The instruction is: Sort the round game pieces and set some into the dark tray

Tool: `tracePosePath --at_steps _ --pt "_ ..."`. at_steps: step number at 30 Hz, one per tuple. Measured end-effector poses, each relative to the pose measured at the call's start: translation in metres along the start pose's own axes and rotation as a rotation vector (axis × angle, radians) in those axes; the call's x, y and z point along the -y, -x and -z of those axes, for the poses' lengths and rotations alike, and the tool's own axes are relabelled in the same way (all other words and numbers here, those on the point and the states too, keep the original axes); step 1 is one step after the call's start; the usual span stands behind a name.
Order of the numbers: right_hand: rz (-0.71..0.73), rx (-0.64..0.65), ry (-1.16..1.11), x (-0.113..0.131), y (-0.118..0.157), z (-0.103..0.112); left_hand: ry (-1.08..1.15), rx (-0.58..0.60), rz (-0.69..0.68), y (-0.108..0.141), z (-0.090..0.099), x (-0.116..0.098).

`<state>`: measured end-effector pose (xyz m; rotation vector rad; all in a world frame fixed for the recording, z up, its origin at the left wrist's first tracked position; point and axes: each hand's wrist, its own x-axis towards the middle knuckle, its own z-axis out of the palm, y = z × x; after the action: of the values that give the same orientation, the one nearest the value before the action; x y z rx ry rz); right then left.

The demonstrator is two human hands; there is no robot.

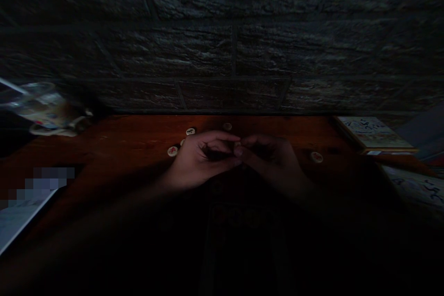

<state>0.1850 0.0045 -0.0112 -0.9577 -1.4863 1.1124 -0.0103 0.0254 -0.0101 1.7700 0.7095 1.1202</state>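
My left hand (199, 159) and my right hand (274, 159) meet over the wooden table, fingertips together. Pinched between them is a small pale disc, apparently a Chinese chess piece (237, 145), mostly covered by the fingers. Left of my left hand lie a Chinese chess piece with a red character (172, 151) and one with a dark character (190, 132); another is partly hidden by the hand. Just beyond the fingertips sits one more piece (227, 126). To the right of my right hand lies a piece with a red character (317, 157).
A dark brick wall (222, 51) rises behind the table (138, 134). At left stand a clear cup (48, 104) and a pale sheet or screen (24, 212). Patterned boxes or books (376, 133) lie at right. Below my hands, faint round shapes (243, 217) show in deep shadow.
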Motion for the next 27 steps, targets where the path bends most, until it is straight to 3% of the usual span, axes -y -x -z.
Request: tracePosePath --at_steps 9,27 --pt "-0.024 0.048 -0.107 -0.0003 0.0017 0.0053 -0.010 -0.023 0.030 -0.0010 0.0002 -0.0007" --pt "0.005 0.104 0.028 -0.0001 0.0022 0.0036 0.012 0.015 0.034 -0.0004 0.0003 0.0011"
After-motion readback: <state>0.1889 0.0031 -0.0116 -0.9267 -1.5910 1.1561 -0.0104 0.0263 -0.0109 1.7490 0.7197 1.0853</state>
